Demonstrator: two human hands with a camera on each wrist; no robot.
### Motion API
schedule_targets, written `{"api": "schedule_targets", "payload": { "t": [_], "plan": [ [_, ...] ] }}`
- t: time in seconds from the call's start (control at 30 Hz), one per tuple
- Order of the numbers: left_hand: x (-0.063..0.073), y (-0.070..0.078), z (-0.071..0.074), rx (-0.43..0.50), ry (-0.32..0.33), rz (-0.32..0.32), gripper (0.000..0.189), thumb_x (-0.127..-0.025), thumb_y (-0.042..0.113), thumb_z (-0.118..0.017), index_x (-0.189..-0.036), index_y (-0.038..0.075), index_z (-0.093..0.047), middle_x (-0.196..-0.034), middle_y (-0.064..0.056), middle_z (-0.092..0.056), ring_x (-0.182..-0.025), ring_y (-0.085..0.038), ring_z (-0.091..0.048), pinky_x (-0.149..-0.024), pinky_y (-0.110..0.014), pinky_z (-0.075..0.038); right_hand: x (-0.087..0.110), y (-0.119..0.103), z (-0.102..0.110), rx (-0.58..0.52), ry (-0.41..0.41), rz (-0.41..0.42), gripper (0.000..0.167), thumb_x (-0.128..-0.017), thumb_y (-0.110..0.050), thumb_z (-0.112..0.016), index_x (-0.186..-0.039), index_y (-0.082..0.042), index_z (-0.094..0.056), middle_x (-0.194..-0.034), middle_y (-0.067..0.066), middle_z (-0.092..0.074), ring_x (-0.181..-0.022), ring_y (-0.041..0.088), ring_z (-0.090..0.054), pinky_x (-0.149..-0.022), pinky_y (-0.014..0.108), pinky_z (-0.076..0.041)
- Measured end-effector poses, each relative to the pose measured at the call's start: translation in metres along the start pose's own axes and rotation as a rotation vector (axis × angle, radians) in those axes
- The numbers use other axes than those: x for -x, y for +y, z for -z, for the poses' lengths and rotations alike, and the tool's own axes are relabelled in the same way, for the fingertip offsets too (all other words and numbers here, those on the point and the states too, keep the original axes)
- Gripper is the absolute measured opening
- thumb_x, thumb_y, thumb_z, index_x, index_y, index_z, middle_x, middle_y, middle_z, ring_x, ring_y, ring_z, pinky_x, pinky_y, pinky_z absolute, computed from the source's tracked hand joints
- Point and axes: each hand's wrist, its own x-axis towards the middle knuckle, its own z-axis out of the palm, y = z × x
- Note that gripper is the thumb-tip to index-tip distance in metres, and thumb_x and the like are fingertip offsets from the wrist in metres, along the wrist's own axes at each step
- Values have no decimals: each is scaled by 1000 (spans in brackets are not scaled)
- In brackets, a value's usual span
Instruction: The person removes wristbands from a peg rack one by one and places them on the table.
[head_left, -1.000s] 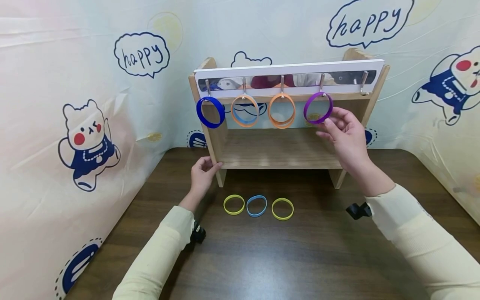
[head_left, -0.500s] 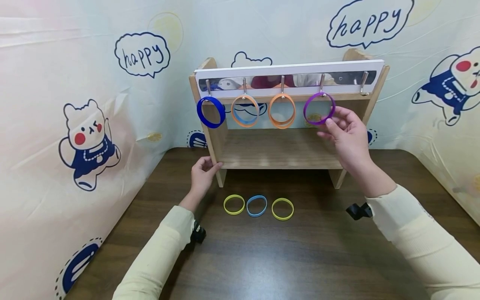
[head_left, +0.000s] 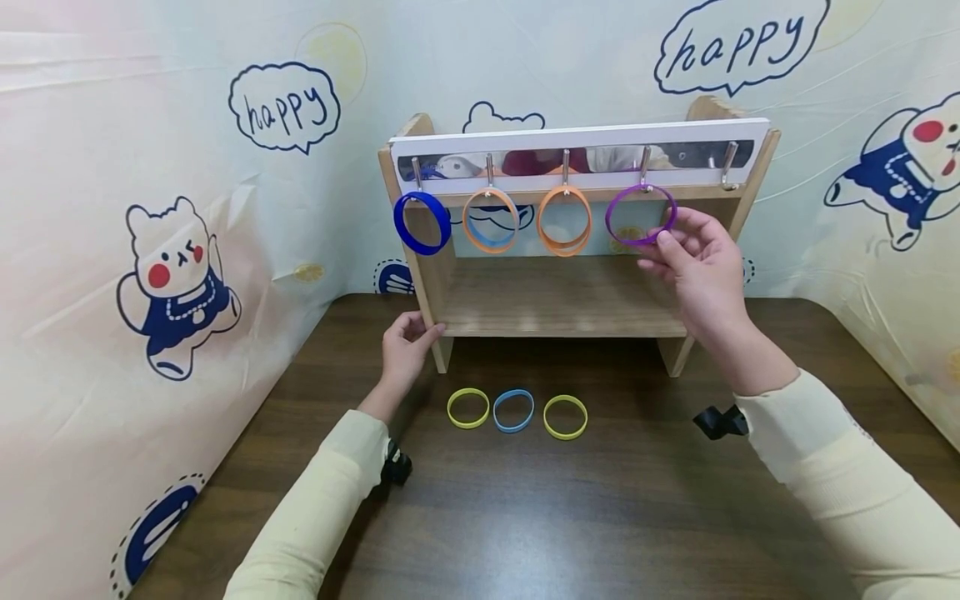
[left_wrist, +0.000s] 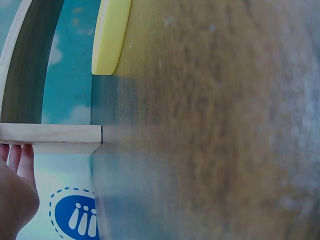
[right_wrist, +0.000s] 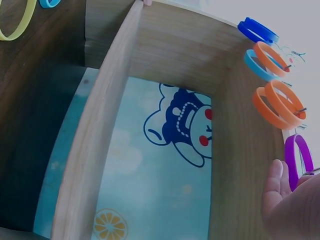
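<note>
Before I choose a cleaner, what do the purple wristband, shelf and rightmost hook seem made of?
Purple wristband: perhaps silicone, though plastic is possible; smooth, evenly coloured, with a satin look.
Shelf: wood or wood-look board, matte, with visible grain.
Rightmost hook: probably metal, polished, judging by its silvery shine.

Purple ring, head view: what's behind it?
Through the purple ring: the printed backdrop, including part of a round orange print, with the wooden rail crossing near the top. Whatever sits directly behind its band or the right hand is covered and can't be seen.
</note>
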Motion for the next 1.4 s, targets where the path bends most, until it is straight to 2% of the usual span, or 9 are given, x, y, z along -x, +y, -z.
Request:
{"api": "schedule_targets", "payload": {
  "t": [0.1, 0.3, 0.53, 0.83, 1.0, 1.13, 1.23, 1.33, 1.4],
  "plan": [
    [1, 3, 1, 1, -4, 1, 30, -84, 9, -77, -108, -6, -64, -102, -21, -66, -91, -22, -59, -72, -22, -51, 0, -1, -1, -27, -8, 11, 29, -92, -2, -63, -120, -5, -56, -99, 13, -62, -86, 21, -69, -74, 29, -56],
    [-1, -5, 0, -9, 20, -2, 30, -84, 15, -78, -107, 1, -65, -98, -11, -67, -89, -15, -60, -74, -22, -51, 0, -5, -3, -91, -13, 35, 29, -92, 0, -61, -120, -4, -55, -99, 14, -61, -83, 21, -68, -73, 29, -56],
    [-2, -9, -1, -3, 35, -37, 29, -84, 13, -78, -106, 1, -65, -97, -13, -67, -89, -18, -61, -73, -24, -52, 5, -11, -5, -123, -22, 67, 30, -91, 2, -63, -120, -2, -55, -97, 15, -60, -80, 22, -68, -70, 30, -56],
    [0, -4, 0, -3, 17, -12, 31, -84, 17, -78, -108, 1, -65, -100, -11, -67, -90, -16, -61, -74, -22, -51, 18, -13, 0, -84, -62, 77, 29, -91, 2, -63, -118, 0, -56, -95, 15, -62, -78, 22, -68, -71, 31, -56],
    [8, 19, 0, -14, 7, -2, 29, -85, 8, -76, -107, -6, -64, -99, -15, -67, -90, -18, -61, -75, -23, -51, 26, -12, 7, -50, -76, 67, 30, -91, 1, -64, -120, -1, -55, -97, 15, -64, -79, 22, -68, -71, 31, -56],
    [7, 16, 0, -18, 11, -7, 29, -85, 11, -77, -107, -3, -64, -100, -13, -67, -91, -17, -61, -76, -24, -52, 32, -9, 12, -11, -101, 44, 31, -91, -2, -64, -122, -2, -55, -99, 15, -64, -80, 22, -68, -73, 30, -56],
    [2, 3, 0, -16, 13, -16, 30, -85, 15, -78, -107, -1, -65, -100, -11, -67, -91, -16, -61, -75, -24, -52, 36, -4, 15, -8, -118, 36, 31, -92, -1, -63, -121, -1, -55, -99, 15, -65, -80, 21, -68, -74, 30, -56],
    [4, 9, 1, -10, 3, -3, 30, -85, 11, -77, -108, -4, -64, -101, -16, -67, -91, -20, -60, -75, -25, -52, 40, 0, 19, 6, -125, 22, 30, -92, -2, -63, -121, -1, -56, -98, 14, -66, -81, 20, -68, -73, 30, -56],
    [2, 6, 1, -3, 5, -7, 30, -85, 11, -77, -108, -4, -65, -100, -15, -67, -90, -18, -60, -73, -22, -51, 42, 3, 21, 18, -126, 11, 29, -92, -2, -63, -120, -2, -57, -98, 13, -67, -80, 19, -69, -73, 30, -56]
  ]
}}
